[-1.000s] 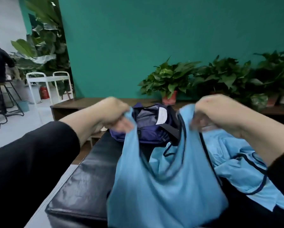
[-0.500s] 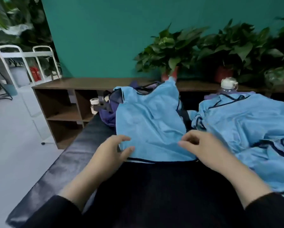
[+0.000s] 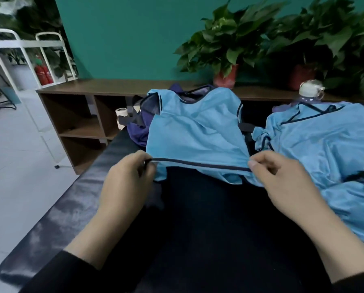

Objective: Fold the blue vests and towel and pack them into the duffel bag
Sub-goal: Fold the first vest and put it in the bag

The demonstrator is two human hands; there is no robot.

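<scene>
- The left hand (image 3: 126,185) pinches the dark-trimmed hem of a blue vest (image 3: 198,132) at its left corner, fingers curled round the binding; the right hand (image 3: 282,178) pinches the same hem at the right corner, so the edge is stretched taut between them.
- That vest lies spread on the black bench (image 3: 56,210), its shoulders draped over the purple duffel bag (image 3: 138,132) behind; it is flat, not yet folded.
- A heap of blue vests (image 3: 324,144) sits unfolded just to the right; the towel may be somewhere in that heap, though I cannot tell.
- Judged so, the task is barely begun; every fold and all the packing remain.
</scene>
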